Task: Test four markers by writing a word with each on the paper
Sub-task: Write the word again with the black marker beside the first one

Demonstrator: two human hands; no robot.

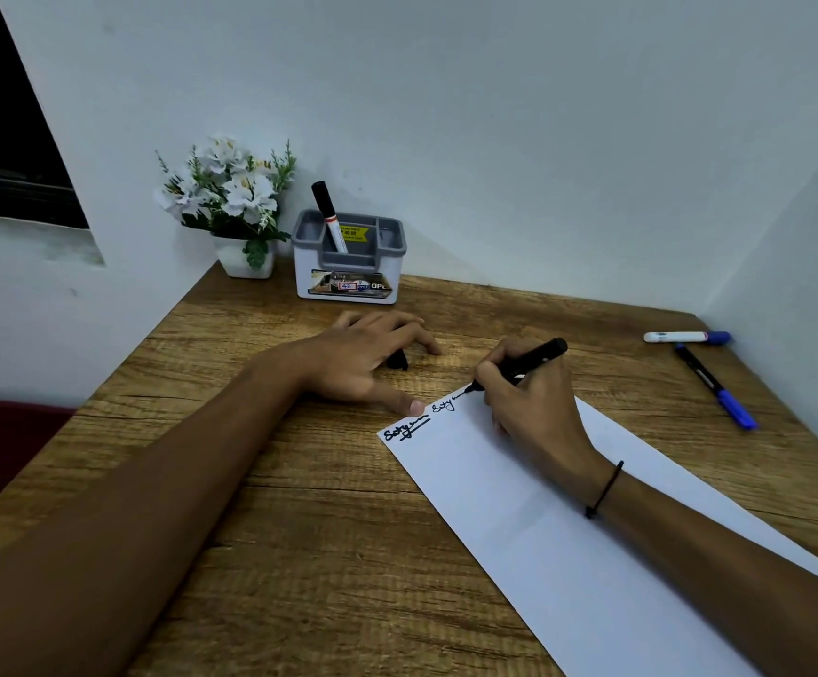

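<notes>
A wood-grain desk (299, 530) fills a corner between pale walls. On it lies one long white sheet of paper (568, 554), smooth and rectangular, running diagonally; two handwritten words sit at its far end, a bold underlined one and a thinner one beside it. The right hand (529, 403) rests on the paper and grips a slim black marker (529, 361), tip touching the sheet at the end of the second word. The left hand (363, 354) lies flat on the desk just left of the paper, fingers spread and relaxed, thumb tip at the paper's edge; a small black piece, possibly a cap (397, 360), shows under it. Beyond the paper stands a white and grey plastic organizer (348, 266) holding one black-capped marker (329, 217). Right of the paper lie two more: a white marker with a blue cap (685, 337) and a dark blue-capped marker (714, 386).
</notes>
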